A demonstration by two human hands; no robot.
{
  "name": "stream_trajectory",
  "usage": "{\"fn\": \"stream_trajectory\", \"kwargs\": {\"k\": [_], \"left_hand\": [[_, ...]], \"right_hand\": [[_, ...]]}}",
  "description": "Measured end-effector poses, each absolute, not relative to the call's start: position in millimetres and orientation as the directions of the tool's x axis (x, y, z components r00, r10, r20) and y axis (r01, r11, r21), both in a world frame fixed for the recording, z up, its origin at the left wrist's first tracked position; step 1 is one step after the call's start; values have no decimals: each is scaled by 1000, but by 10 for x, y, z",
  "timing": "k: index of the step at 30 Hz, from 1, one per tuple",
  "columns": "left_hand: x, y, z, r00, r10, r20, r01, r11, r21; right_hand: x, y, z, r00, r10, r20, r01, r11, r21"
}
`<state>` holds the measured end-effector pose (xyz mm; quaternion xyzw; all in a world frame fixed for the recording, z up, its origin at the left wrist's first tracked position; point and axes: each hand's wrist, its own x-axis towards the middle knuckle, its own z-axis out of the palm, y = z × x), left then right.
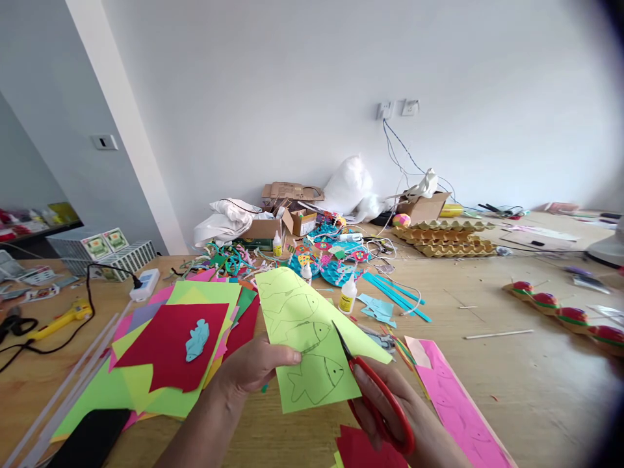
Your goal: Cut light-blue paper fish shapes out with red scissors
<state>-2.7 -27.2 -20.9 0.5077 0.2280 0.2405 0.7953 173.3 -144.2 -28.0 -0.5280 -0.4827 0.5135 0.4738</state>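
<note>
My left hand [260, 364] pinches the left edge of a yellow-green paper sheet [287, 389], its thumb on top. Several fish outlines are drawn on the sheet in dark line. In my right hand [385, 396] are red-handled scissors [407, 429], with the fingers in the loops. Their dark blades reach the sheet's right side, where a cut parts the drawn strip from a flap [365, 335] that bends away to the right. The lower blade is partly hidden by the paper. A red paper piece [368, 448] lies below my right hand.
Coloured paper sheets and a blue paper fish [197, 340] lie left, near a black phone [90, 437] and a yellow glue gun [63, 320]. Ahead stand glue bottles [348, 296] and decorated paper crafts. Pink paper with drawn fish [453, 403] and egg trays [443, 239] are right.
</note>
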Motion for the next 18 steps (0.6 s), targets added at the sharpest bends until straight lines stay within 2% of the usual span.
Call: {"fn": "stream_trajectory", "kwargs": {"k": [4, 12, 18], "left_hand": [[-28, -270, -249, 799, 585, -137, -113, 370, 922], [-11, -244, -272, 820, 564, -91, -160, 380, 911], [-16, -249, -261, 828, 558, -53, -190, 369, 910]], "right_hand": [[1721, -1460, -279, 36, 995, -88, 21, -89, -996], [1680, -1434, -324, 21, 997, -80, -18, -79, -997], [1615, -1426, -319, -24, 999, 30, -79, 28, -996]]}}
